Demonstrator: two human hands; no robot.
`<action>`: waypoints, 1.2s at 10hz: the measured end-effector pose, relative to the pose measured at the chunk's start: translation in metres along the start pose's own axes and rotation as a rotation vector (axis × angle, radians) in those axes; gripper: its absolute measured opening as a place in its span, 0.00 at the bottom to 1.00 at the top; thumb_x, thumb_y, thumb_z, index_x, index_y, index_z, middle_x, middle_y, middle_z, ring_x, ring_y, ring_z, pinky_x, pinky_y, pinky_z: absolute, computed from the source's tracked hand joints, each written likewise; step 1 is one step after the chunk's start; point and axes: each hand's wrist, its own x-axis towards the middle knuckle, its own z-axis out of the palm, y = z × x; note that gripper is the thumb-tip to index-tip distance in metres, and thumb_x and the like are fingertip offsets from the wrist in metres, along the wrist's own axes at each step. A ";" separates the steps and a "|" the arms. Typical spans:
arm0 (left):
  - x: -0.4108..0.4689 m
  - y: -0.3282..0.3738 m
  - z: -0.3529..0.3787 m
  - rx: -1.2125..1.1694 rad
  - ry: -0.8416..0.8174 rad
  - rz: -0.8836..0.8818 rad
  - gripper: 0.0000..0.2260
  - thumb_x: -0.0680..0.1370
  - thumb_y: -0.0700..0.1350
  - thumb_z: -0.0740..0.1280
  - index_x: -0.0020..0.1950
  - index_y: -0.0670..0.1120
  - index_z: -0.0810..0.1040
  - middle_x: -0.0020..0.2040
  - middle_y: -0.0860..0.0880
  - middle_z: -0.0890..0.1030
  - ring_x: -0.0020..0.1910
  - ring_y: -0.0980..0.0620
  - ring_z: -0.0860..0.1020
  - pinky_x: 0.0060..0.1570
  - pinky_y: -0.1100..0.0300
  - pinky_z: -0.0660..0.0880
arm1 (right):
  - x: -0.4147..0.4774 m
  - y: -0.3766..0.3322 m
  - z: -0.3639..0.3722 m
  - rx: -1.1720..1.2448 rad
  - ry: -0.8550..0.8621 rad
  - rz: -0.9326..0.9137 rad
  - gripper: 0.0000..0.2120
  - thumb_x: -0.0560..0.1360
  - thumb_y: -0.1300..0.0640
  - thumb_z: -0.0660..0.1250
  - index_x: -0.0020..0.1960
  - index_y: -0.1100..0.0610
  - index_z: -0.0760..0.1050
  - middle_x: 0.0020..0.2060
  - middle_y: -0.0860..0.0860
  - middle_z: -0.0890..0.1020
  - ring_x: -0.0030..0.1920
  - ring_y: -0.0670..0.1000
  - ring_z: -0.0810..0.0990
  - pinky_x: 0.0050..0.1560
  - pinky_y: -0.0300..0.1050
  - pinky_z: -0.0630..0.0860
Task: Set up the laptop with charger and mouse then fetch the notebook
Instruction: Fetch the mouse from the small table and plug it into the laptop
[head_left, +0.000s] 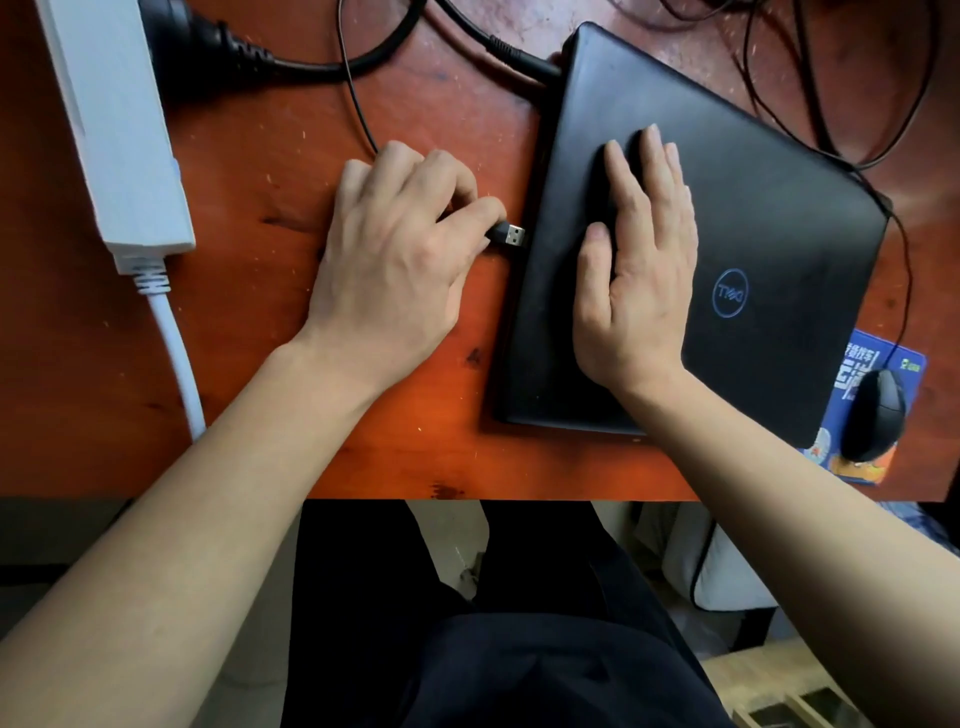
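A closed black laptop (753, 249) lies on the red-brown wooden desk (260, 182). My right hand (636, 270) rests flat on its lid with straight fingers. My left hand (400, 249) pinches the mouse's USB plug (511, 235), whose metal end sits just short of the laptop's left edge. A thick black charger cable (498, 47) reaches the laptop's far left corner. The black mouse (875, 415) sits on a blue mouse pad (904, 364) at the right, its thin cable looping behind the laptop. No notebook is in view.
A white power strip (119, 135) with a white cord (176, 353) lies at the left, a black plug (197, 31) seated in it. Thin black cables (857, 78) loop at the far right. The desk's front edge runs below my wrists; my legs are beneath.
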 end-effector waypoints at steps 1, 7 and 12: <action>-0.002 -0.004 0.000 -0.019 -0.008 0.031 0.08 0.79 0.44 0.66 0.54 0.45 0.83 0.50 0.46 0.79 0.49 0.41 0.73 0.46 0.48 0.63 | 0.001 0.000 0.000 0.000 0.009 -0.010 0.24 0.81 0.58 0.56 0.76 0.61 0.67 0.77 0.62 0.64 0.79 0.61 0.60 0.78 0.58 0.56; -0.010 -0.003 -0.002 0.001 -0.033 0.064 0.08 0.79 0.44 0.66 0.55 0.45 0.82 0.50 0.46 0.79 0.48 0.42 0.74 0.48 0.51 0.62 | 0.000 0.002 0.001 0.000 0.020 -0.016 0.24 0.81 0.57 0.56 0.76 0.61 0.66 0.77 0.62 0.64 0.79 0.61 0.60 0.77 0.59 0.56; -0.002 0.019 0.010 -0.003 0.052 -0.157 0.08 0.77 0.45 0.67 0.54 0.49 0.83 0.51 0.49 0.79 0.51 0.44 0.72 0.48 0.52 0.61 | -0.001 0.000 -0.001 0.007 0.016 -0.005 0.24 0.81 0.57 0.57 0.76 0.60 0.67 0.77 0.60 0.64 0.79 0.60 0.60 0.78 0.58 0.56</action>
